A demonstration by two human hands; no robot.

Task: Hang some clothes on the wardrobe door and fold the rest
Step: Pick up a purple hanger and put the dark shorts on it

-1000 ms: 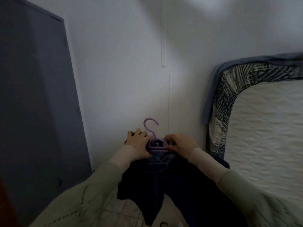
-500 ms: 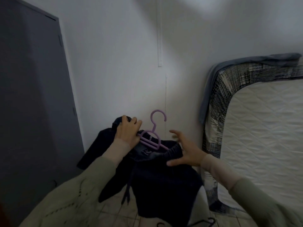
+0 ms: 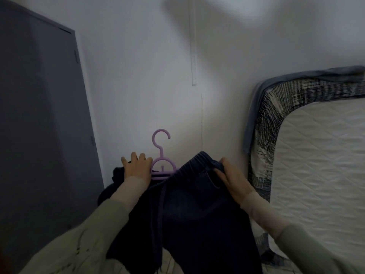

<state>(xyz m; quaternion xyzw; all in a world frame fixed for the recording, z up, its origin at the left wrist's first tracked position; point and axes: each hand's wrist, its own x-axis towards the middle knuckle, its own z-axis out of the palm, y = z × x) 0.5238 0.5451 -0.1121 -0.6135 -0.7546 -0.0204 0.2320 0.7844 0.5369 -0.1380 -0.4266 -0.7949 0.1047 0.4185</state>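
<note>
A dark navy pair of trousers (image 3: 189, 212) with an elastic waistband and a drawstring hangs in front of me, draped over a purple plastic hanger (image 3: 161, 155) whose hook points up. My left hand (image 3: 137, 169) grips the hanger's left shoulder together with dark cloth. My right hand (image 3: 232, 179) pinches the waistband at its right end, holding it up. The grey wardrobe door (image 3: 39, 125) stands at the left, apart from both hands.
A white wall (image 3: 148, 86) with a thin vertical cable strip is straight ahead. A quilted white mattress (image 3: 316, 175) with a dark patterned edge and a blue cloth over its top leans at the right. Tiled floor shows below the trousers.
My right hand, open half a second ago, has closed on the waistband and pulled it out to the right. The hanger has turned upright, and my left hand stays on it.
</note>
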